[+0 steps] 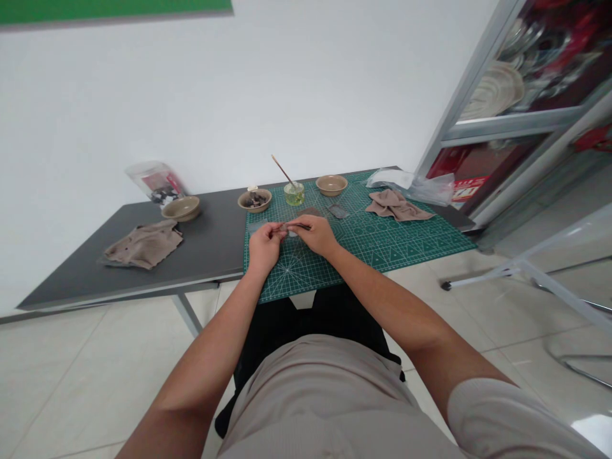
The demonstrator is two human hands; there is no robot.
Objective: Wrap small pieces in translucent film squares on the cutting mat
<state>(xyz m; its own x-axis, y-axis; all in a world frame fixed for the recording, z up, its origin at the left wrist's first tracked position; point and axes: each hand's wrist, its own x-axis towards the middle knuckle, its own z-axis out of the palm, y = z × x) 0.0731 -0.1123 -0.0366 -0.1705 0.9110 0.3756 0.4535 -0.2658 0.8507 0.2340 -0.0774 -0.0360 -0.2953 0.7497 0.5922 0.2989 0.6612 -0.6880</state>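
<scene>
My left hand [264,247] has its fingers pinched around a small grey-brown piece [284,227], partly covered by the fingertips. Close against it, my right hand [319,236] grips a thin dark stick-like tool [301,225], whose tip points at the piece; its kind is too small to tell. Both hands are over a green cutting mat [306,271]. Just beyond them lies a flat brown pad [310,211], with a small clear plastic piece [338,211] to its right. A brown bowl [246,206] of dark fragments stands behind my left hand.
A glass jar [294,194] holds yellowish liquid and a slanting thin stick [282,169]. Another bowl [331,185], a brown cloth [396,207] and a plastic bag [411,183] are at right. Leftward are a bowl [180,209], a cloth [143,245] and a clear bag [153,180].
</scene>
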